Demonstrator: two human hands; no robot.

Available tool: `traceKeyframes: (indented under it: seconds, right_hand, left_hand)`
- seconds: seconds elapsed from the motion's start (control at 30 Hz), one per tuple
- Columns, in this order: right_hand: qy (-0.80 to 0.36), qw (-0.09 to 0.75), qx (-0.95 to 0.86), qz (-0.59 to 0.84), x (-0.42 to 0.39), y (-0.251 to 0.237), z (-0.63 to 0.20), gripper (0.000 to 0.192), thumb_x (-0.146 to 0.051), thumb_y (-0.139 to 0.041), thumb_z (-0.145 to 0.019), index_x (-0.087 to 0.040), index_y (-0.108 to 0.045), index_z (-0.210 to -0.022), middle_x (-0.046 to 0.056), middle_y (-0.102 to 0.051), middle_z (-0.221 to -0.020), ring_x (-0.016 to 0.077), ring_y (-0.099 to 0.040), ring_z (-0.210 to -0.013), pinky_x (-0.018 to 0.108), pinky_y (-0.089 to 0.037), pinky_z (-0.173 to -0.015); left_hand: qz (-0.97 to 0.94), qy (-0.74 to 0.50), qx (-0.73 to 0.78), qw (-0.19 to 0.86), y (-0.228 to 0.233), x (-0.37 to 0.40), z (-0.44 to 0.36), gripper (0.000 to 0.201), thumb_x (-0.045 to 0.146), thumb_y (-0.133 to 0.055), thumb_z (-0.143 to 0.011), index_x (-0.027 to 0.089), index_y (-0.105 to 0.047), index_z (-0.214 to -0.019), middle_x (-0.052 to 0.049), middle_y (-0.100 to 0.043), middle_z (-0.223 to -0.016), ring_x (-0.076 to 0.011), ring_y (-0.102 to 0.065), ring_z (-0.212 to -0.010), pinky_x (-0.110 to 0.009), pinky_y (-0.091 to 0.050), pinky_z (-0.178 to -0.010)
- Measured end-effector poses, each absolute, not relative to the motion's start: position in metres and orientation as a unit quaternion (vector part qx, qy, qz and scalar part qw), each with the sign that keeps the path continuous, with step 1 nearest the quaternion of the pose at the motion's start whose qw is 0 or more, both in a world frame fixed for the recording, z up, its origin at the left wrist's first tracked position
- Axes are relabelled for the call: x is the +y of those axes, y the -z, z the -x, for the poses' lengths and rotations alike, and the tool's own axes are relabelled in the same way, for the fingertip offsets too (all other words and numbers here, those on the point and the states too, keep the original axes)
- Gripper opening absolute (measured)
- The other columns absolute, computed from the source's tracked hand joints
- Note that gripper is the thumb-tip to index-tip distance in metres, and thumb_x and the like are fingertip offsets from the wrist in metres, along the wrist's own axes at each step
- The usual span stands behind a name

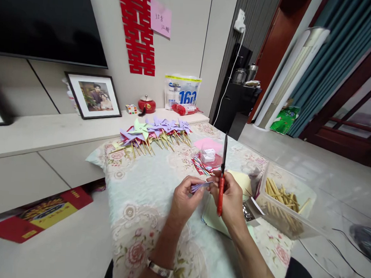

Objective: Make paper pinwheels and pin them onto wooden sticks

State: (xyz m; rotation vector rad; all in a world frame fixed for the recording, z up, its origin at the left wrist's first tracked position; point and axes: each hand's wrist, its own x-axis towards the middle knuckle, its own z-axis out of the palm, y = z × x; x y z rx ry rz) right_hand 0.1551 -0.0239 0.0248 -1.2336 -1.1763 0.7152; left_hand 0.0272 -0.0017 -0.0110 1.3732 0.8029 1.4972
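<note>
Forearms [250,253] extend over the worktop [151,179], left hand [186,197] with fingers pinching purple paper [200,186], right hand [231,198] with fingers curled around scissors [221,196]; pale sheets [212,218] lie beneath, pinwheels [140,128] beyond, a bin [308,229] of sticks [280,192] at right.

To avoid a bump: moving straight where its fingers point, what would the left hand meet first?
Beyond the purple paper it holds, the left hand would probably meet the right hand first, though depth is unclear.

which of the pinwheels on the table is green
The pale green pinwheel is toward the left end of the bunch; its colour sets it apart from the mostly purple pinwheels around it.
</note>
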Motion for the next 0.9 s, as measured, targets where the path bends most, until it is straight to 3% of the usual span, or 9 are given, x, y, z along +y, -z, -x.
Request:
traceKeyframes:
  seconds: [0.1,0.23,0.43,0.7,0.9]
  right_hand:
    - [-0.397,0.616,-0.475,0.487,-0.022,-0.031,-0.161,0.031,-0.021,-0.071,-0.069,-0.021,-0.061,-0.099,0.002,-0.073,-0.088,0.0166,-0.066,-0.064,0.03,-0.054,-0.064]
    - [-0.504,0.586,-0.468,0.428,-0.021,-0.037,-0.173,0.035,-0.019,-0.073,-0.067,-0.018,-0.063,-0.101,0.002,-0.073,-0.087,0.0134,-0.065,-0.059,0.026,-0.05,-0.057]
    - [-0.637,0.486,-0.476,0.363,-0.02,-0.037,-0.181,0.035,-0.013,-0.07,-0.067,-0.016,-0.066,-0.102,0.001,-0.071,-0.082,0.0121,-0.062,-0.057,0.023,-0.048,-0.052]
    - [-0.634,0.432,-0.529,0.362,-0.022,-0.052,-0.181,0.032,-0.012,-0.066,-0.065,-0.016,-0.065,-0.097,0.0,-0.069,-0.077,0.0135,-0.063,-0.057,0.025,-0.051,-0.055]
    - [-0.599,0.423,-0.572,0.368,-0.023,-0.051,-0.184,0.03,-0.015,-0.066,-0.071,-0.017,-0.064,-0.101,0.002,-0.073,-0.088,0.0132,-0.064,-0.061,0.028,-0.053,-0.061]
  left_hand:
    - [-0.439,-0.601,0.285,0.604,0.011,-0.001,-0.026,0.03,0.023,-0.072,-0.073,0.017,-0.069,-0.102,-0.004,-0.067,-0.08,-0.0155,-0.061,-0.07,-0.026,-0.045,-0.061]
    - [-0.315,-0.572,0.289,0.7,0.012,-0.001,-0.026,0.035,0.028,-0.076,-0.07,0.017,-0.066,-0.101,-0.007,-0.068,-0.098,-0.0124,-0.06,-0.062,-0.025,-0.043,-0.052]
    - [-0.35,-0.434,0.208,0.804,0.015,-0.005,-0.024,0.036,0.046,-0.068,-0.085,0.013,-0.062,-0.1,-0.008,-0.066,-0.075,-0.0158,-0.062,-0.066,-0.022,-0.041,-0.05]
    - [-0.339,-0.373,0.187,0.843,0.023,-0.004,-0.019,0.051,0.037,-0.081,-0.077,0.015,-0.058,-0.117,-0.004,-0.067,-0.077,-0.0123,-0.062,-0.062,-0.021,-0.043,-0.052]
    - [-0.312,-0.374,0.21,0.848,0.024,-0.005,-0.02,0.054,0.021,-0.09,-0.065,0.016,-0.063,-0.112,-0.003,-0.068,-0.091,-0.0097,-0.064,-0.07,-0.021,-0.046,-0.062]
